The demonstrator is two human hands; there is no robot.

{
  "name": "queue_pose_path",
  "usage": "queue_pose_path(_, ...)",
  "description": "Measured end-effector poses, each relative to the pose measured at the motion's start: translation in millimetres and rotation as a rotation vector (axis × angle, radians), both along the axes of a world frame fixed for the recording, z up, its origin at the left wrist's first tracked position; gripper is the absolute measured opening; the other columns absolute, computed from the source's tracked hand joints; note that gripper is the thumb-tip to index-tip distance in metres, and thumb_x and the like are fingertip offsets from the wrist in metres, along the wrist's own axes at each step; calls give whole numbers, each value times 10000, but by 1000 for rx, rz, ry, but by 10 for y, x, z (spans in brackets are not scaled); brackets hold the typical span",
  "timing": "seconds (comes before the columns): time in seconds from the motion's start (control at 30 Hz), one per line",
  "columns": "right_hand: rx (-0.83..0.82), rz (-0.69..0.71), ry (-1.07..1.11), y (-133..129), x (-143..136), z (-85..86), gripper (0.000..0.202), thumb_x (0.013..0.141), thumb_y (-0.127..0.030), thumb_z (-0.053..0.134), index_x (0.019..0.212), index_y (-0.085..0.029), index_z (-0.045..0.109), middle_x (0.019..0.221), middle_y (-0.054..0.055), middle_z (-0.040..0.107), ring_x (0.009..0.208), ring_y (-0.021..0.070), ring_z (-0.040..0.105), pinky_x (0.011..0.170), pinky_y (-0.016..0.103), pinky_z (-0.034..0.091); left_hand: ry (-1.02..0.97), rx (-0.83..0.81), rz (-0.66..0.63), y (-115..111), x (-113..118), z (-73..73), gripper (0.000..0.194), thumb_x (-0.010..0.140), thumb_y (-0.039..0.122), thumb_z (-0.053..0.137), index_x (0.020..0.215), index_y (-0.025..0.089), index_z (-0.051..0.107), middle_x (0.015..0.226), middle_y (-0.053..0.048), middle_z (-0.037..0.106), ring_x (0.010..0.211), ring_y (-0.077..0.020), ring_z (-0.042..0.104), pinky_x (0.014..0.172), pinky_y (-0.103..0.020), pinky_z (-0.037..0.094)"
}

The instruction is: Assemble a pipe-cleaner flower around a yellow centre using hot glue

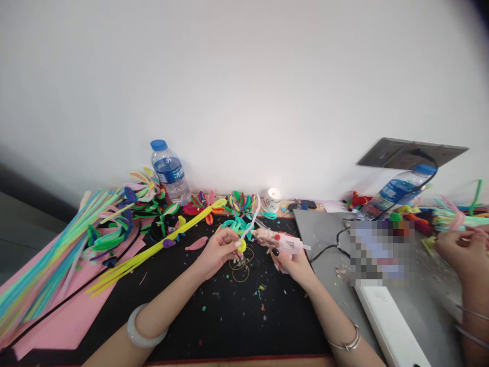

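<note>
My left hand (225,250) pinches a small yellow piece (242,245) with a pale pipe cleaner stem (253,220) rising from it. In my right hand (292,265) is a pale pink hot glue gun (280,241), its nozzle end pointing left toward the yellow piece; a gap shows between them. A glue stick (306,247) sticks out of the gun's back end. Thin yellow rings (240,273) lie on the black mat (229,326) just below my left hand. Green pipe cleaner petals (235,224) lie behind it.
Pipe cleaner bundles (49,265) cover pink paper (72,326) at left. Water bottles (170,173) (397,191) stand by the wall, near a lit candle (272,200). A white power strip (391,323) and cable (324,250) lie at right, beside another person's hand (464,255).
</note>
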State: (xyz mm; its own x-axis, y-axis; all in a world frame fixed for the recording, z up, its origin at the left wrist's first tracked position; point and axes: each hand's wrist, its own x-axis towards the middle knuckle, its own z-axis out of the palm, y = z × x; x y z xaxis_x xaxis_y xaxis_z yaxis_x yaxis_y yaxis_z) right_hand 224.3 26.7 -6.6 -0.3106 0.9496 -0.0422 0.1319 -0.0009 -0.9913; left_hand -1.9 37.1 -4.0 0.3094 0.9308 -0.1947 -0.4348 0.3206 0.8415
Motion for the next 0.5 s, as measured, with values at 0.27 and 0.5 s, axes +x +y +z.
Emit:
queue_pose_path(0.27,-100,68,-71,-9,7,12,220,727,-363,589,672,-167,506,476,-25,524,374,78,432,374,198,330,-10,1,4,-16,-1,-1,205,690,227,739,745,164,552,620,49,598,524,-74,609,502,-164,485)
queue_pose_path(0.5,-83,64,-53,-17,3,-3,227,732,-343,582,857,-157,547,481,-51,523,356,74,408,373,196,334,-12,1,4,-17,2,-5,206,683,234,744,746,169,559,628,49,596,530,-78,614,505,-168,487)
